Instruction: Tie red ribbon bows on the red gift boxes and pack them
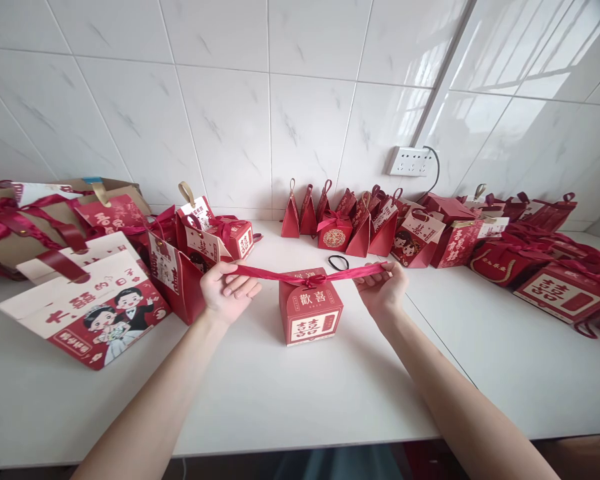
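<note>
A small red gift box [310, 308] with white characters stands on the white counter [290, 393] in front of me. A red ribbon [265, 273] runs across its top, knotted at the middle and pulled taut to both sides. My left hand [226, 290] pinches the ribbon's left end, palm turned up. My right hand [384, 288] pinches the right end. Both hands hover just above the counter on either side of the box.
Large red and white gift bags [87, 303] lie at the left. Several small red boxes and pouches [347, 223] line the tiled back wall. More red boxes [555, 283] crowd the right. A black hair tie [338, 263] lies behind the box. A wall socket [409, 161] sits above.
</note>
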Motion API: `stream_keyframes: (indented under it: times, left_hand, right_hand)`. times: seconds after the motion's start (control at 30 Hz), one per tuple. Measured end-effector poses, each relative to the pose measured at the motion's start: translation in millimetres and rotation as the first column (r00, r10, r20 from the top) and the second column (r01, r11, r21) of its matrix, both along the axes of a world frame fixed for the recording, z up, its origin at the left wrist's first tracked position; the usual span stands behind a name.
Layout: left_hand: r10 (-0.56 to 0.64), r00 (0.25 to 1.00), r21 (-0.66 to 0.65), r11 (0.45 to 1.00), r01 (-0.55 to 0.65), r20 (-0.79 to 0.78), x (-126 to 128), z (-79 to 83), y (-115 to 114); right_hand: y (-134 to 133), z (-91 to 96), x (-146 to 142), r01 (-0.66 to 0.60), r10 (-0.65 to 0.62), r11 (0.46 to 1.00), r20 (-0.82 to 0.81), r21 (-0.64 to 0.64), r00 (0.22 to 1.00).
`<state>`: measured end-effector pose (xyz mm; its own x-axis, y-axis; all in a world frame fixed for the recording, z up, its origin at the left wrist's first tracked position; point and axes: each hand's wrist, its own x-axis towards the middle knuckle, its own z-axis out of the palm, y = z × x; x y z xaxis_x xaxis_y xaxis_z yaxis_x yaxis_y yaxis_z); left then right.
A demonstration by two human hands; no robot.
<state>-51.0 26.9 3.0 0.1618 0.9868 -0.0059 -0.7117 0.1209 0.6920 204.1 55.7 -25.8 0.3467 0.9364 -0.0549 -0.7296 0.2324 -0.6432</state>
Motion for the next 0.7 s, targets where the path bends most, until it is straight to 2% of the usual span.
stream_keyframes:
  times: [0.33, 0.53, 0.7]
  left_hand:
    - [0.021, 0.997, 0.048, 0.999, -0.025, 0.074, -5, -2.3, 2]
    - [0.050, 0.977, -0.016, 0.999, -0.048, 0.205, -7, -2.0, 3]
    - [0.091, 0.965, -0.048, 0.996, -0.081, 0.246, -9, 0.4, 2]
  right_hand:
    - [0, 6.4, 4, 0.008, -0.008, 1.000, -0.032, -0.010, 0.999]
    - [-1, 10.7, 5, 0.030, -0.034, 0.999, -0.106, -0.038, 0.994]
    - [0, 12.9, 8, 0.052, -0.059, 0.997, -0.156, -0.050, 0.986]
